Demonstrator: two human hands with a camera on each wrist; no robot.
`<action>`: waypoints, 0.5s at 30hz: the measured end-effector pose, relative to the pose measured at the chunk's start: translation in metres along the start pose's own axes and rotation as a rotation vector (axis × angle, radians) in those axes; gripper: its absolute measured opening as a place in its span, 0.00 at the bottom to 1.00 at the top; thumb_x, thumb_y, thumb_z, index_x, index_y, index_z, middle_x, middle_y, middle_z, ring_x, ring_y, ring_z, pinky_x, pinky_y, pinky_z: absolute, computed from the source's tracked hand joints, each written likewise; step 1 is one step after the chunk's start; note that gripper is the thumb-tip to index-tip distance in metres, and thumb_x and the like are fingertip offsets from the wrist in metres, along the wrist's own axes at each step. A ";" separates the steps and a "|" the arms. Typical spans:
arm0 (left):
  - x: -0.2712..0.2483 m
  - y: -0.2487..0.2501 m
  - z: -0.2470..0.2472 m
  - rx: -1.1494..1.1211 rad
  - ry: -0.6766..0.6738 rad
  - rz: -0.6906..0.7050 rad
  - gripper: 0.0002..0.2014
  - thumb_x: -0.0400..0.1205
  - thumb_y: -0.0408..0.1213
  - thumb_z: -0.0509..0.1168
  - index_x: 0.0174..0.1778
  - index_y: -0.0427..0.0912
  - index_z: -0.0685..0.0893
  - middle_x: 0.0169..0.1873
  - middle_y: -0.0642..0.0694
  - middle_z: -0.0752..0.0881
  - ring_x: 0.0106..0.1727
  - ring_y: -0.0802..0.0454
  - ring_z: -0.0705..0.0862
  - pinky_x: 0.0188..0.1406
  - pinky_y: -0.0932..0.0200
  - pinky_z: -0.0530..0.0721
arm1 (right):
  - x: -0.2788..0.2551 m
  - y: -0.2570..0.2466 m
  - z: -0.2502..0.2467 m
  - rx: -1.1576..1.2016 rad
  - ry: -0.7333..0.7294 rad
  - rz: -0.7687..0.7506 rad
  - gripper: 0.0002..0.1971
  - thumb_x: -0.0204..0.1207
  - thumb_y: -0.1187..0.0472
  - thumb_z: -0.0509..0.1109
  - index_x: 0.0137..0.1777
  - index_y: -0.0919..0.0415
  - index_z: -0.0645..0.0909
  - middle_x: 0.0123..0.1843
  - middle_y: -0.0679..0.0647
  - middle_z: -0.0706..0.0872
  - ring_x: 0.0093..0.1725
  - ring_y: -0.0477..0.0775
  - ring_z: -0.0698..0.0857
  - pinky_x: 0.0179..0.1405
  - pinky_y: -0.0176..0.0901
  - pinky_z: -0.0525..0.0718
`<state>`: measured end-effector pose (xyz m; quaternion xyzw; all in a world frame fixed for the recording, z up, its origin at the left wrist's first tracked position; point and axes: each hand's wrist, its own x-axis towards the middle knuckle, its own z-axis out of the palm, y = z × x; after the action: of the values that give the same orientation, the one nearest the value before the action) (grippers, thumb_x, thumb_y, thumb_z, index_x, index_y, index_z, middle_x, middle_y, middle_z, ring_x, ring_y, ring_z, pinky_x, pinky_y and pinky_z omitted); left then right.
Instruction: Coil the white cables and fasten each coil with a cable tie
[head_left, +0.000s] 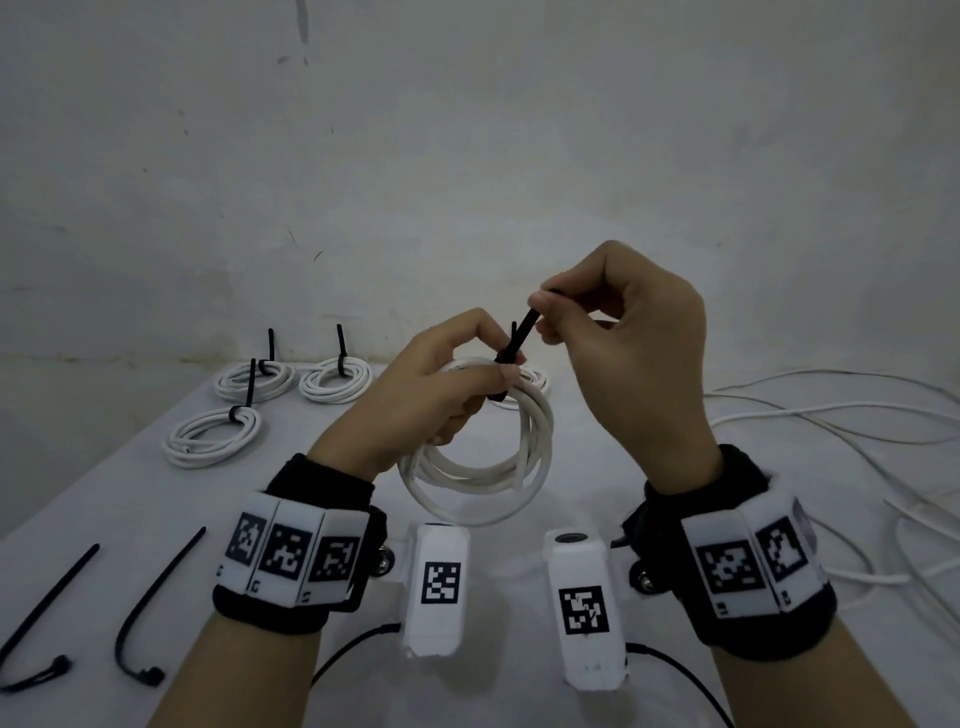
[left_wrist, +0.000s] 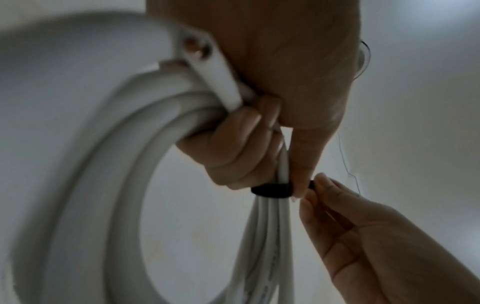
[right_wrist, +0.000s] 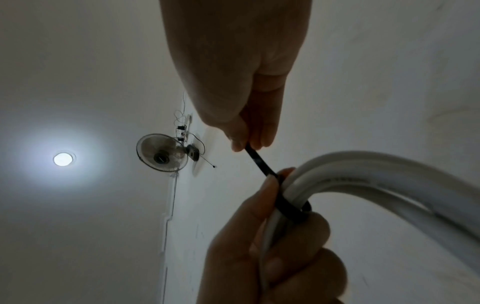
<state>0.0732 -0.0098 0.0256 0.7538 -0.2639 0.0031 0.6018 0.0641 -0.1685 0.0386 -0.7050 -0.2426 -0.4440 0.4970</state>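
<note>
Your left hand (head_left: 415, 395) holds a coil of thick white round cable (head_left: 478, 467) up above the pale grey table (head_left: 78, 519), its fingers curled round the bundled strands near the top of the loop. A black plastic cable tie (head_left: 511, 348) is wrapped round those strands just beside your left fingertips; the left wrist view shows its band (left_wrist: 271, 190) lying tight across the strands, with your left thumb (left_wrist: 306, 160) pressed next to it. Your right hand (head_left: 623, 332) pinches the free tail of the tie between thumb and forefinger, and the tail runs straight and slanted from the coil up to that pinch. In the right wrist view the tail (right_wrist: 257, 162) stretches from your right fingertips (right_wrist: 239, 142) down to the band on the coil.

Three tied white cable coils (head_left: 213, 434) (head_left: 254, 381) (head_left: 336, 380) lie on the far left of the table, each with a black tie tail sticking up. A further white coil lies partly hidden behind your left hand. Two loose black cable ties (head_left: 44, 608) (head_left: 150, 608) lie at the near left. Uncoiled white cables (head_left: 831, 421) sprawl over the right side of the table. A wall fan (right_wrist: 162, 152) and a round ceiling light (right_wrist: 63, 159) appear in the right wrist view.
</note>
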 end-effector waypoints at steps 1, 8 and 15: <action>-0.001 0.000 0.000 -0.004 -0.015 -0.003 0.02 0.82 0.33 0.65 0.46 0.40 0.77 0.25 0.42 0.66 0.22 0.54 0.57 0.19 0.65 0.54 | 0.002 -0.001 -0.002 0.011 0.025 0.007 0.09 0.71 0.70 0.75 0.36 0.57 0.79 0.31 0.43 0.85 0.31 0.45 0.86 0.32 0.43 0.86; 0.000 0.001 0.002 -0.044 0.010 -0.010 0.06 0.84 0.34 0.61 0.45 0.37 0.72 0.19 0.52 0.65 0.20 0.55 0.56 0.19 0.63 0.52 | 0.000 -0.003 0.003 0.156 0.013 0.083 0.10 0.74 0.69 0.74 0.39 0.54 0.79 0.35 0.46 0.85 0.36 0.47 0.86 0.36 0.46 0.88; 0.002 -0.001 0.015 -0.119 -0.010 -0.020 0.11 0.84 0.33 0.60 0.37 0.46 0.69 0.22 0.47 0.59 0.21 0.54 0.53 0.19 0.66 0.51 | -0.003 0.013 0.009 -0.008 0.012 0.096 0.07 0.72 0.65 0.75 0.36 0.65 0.81 0.32 0.50 0.86 0.33 0.50 0.86 0.37 0.52 0.85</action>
<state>0.0710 -0.0240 0.0213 0.7191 -0.2591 -0.0221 0.6444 0.0763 -0.1648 0.0289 -0.7151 -0.2037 -0.4250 0.5162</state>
